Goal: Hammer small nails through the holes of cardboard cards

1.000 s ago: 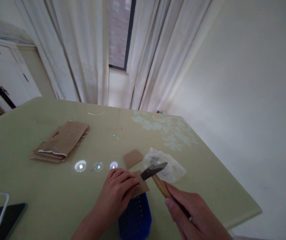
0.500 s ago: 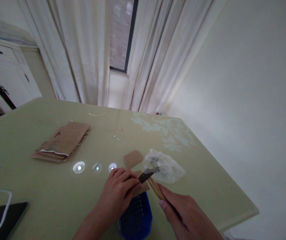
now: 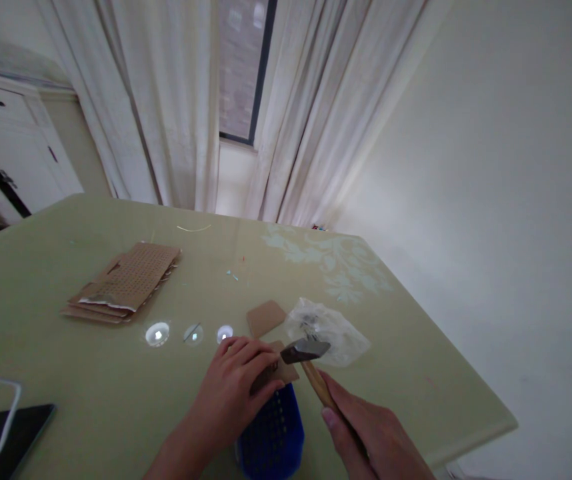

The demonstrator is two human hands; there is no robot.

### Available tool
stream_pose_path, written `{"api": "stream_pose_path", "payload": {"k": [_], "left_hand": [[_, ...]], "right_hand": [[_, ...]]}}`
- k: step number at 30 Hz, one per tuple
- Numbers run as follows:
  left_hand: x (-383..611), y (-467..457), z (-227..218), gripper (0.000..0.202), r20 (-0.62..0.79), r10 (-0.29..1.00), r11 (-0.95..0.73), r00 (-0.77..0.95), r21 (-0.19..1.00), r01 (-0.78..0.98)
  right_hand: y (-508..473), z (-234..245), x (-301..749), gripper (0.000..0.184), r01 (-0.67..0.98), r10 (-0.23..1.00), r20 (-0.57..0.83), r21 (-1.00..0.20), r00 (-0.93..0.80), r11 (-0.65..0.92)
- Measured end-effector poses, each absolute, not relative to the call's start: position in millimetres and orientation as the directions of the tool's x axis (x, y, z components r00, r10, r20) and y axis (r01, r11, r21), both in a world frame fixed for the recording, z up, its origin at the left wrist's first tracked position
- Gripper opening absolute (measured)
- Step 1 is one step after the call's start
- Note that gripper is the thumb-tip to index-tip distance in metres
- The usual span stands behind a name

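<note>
My right hand (image 3: 366, 427) is wrapped round the wooden handle of a small hammer (image 3: 320, 383). Its dark metal head is just right of my left fingertips, over a small brown cardboard piece (image 3: 287, 373). That piece lies at the far end of a blue perforated plastic basket (image 3: 276, 433), which looks upside down. My left hand (image 3: 239, 377) grips the cardboard, fingers bent across it and thumb on the near side. A small dark mark shows on the cardboard by the fingertips, too small to make out.
Beyond the hands lie another cardboard square (image 3: 266, 318) and a clear plastic bag (image 3: 336, 337) with small dark items. Several small round clear discs (image 3: 157, 334) sit left of them. A stack of cardboard sheets (image 3: 126, 280) and a black tablet-like device (image 3: 11, 440) with a white cable are farther left.
The hammer head has swung slightly right and turned more level, off the left fingertips. My left thumb and forefinger have spread somewhat, showing more of the cardboard.
</note>
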State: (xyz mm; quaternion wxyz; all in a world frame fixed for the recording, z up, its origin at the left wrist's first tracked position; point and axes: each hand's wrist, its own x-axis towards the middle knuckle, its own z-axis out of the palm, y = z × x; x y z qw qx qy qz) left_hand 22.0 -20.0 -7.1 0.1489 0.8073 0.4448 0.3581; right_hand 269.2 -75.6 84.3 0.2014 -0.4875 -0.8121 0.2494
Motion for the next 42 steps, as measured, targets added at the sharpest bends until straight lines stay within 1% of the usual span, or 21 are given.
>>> {"api": "stream_pose_path", "payload": {"k": [2,4,7,9,13,17,20,22,23,25,27,28,30,32,33,34,35,37,38,40,42], "left_hand": [[21.3,-20.1,-9.1,0.045,0.446,0.829,-0.552,0.337,0.551,0.627],[21.3,-19.9,-10.5,0.052,0.447,0.83,-0.547,0.333,0.542,0.638],[21.9,-19.4,-11.4,0.056,0.437,0.834,-0.542,0.336,0.54,0.644],[22.3,-19.2,-11.6,0.058,0.426,0.841,-0.533,0.334,0.546,0.646],[22.4,-19.5,-11.6,0.059,0.409,0.852,-0.517,0.326,0.563,0.645],[22.3,-19.6,-10.7,0.061,0.399,0.863,-0.5,0.309,0.595,0.629],[22.2,-19.5,-12.5,0.058,0.395,0.871,-0.488,0.292,0.623,0.611],[22.8,-20.1,-15.6,0.058,0.386,0.882,-0.469,0.271,0.653,0.595],[23.5,-20.5,-17.2,0.06,0.379,0.889,-0.456,0.258,0.671,0.584],[25.4,-21.4,-19.5,0.067,0.371,0.902,-0.429,0.221,0.712,0.556],[25.9,-21.1,-19.8,0.073,0.373,0.911,-0.408,0.174,0.758,0.509],[24.5,-19.9,-19.4,0.072,0.374,0.917,-0.391,0.136,0.784,0.482],[15.4,-14.9,-19.3,0.056,0.346,0.938,-0.316,0.015,0.837,0.446],[-2.9,-6.9,-22.6,0.038,0.283,0.947,-0.18,-0.151,0.859,0.479],[-14.8,-2.4,-26.0,0.037,0.254,0.94,-0.098,-0.229,0.842,0.53],[-27.6,2.1,-30.4,0.039,0.256,0.927,-0.036,-0.275,0.79,0.612],[-40.2,6.1,-35.6,0.04,0.269,0.916,0.021,-0.298,0.709,0.705],[-61.7,12.2,-46.8,0.042,0.238,0.93,0.11,-0.279,0.544,0.832],[-69.4,14.2,-51.9,0.042,0.209,0.936,0.15,-0.284,0.493,0.857],[-77.9,16.3,-59.9,0.04,0.166,0.944,0.185,-0.286,0.451,0.873],[-79.9,17.2,-64.4,0.036,0.154,0.949,0.18,-0.276,0.452,0.873]], "right_hand": [[-75.4,80.3,268.2,0.049,0.685,0.877,0.036,-0.609,-0.478,0.399],[-75.4,76.7,266.9,0.049,0.68,0.866,0.011,-0.614,-0.501,0.401],[-76.1,73.0,266.4,0.052,0.684,0.877,0.051,-0.605,-0.479,0.408],[-76.0,71.2,266.0,0.052,0.682,0.88,0.067,-0.605,-0.471,0.411],[-72.2,68.5,262.4,0.05,0.668,0.857,0.023,-0.616,-0.514,0.417],[-69.8,70.3,259.2,0.049,0.68,0.875,0.015,-0.623,-0.484,0.387],[-69.6,75.2,259.3,0.045,0.664,0.866,-0.012,-0.647,-0.5,0.374],[-66.3,77.7,261.4,0.04,0.653,0.879,-0.027,-0.68,-0.476,0.332],[-62.2,77.5,263.0,0.036,0.641,0.898,-0.039,-0.714,-0.439,0.282],[-47.9,72.2,267.3,0.034,0.566,0.934,-0.102,-0.816,-0.343,0.119],[-25.5,59.3,271.4,0.044,0.376,0.928,-0.197,-0.924,-0.317,-0.068],[-12.6,50.4,272.7,0.046,0.254,0.932,-0.197,-0.96,-0.305,-0.12],[12.9,29.6,273.1,0.048,0.048,0.938,-0.182,-0.983,-0.295,-0.175],[32.7,7.7,270.3,0.053,-0.101,0.931,-0.204,-0.965,-0.302,-0.244],[39.3,-2.7,268.2,0.056,-0.162,0.929,-0.214,-0.949,-0.303,-0.271],[43.6,-12.5,266.0,0.06,-0.191,0.926,-0.221,-0.939,-0.307,-0.287],[45.9,-21.5,264.0,0.064,-0.213,0.924,-0.226,-0.93,-0.307,-0.298],[46.5,-36.3,261.3,0.07,-0.241,0.921,-0.238,-0.917,-0.307,-0.317],[45.9,-42.1,260.7,0.071,-0.253,0.919,-0.246,-0.91,-0.307,-0.328],[44.7,-50.7,261.2,0.071,-0.274,0.913,-0.264,-0.895,-0.311,-0.352],[45.0,-55.8,262.4,0.068,-0.287,0.906,-0.28,-0.882,-0.318,-0.373]]}}
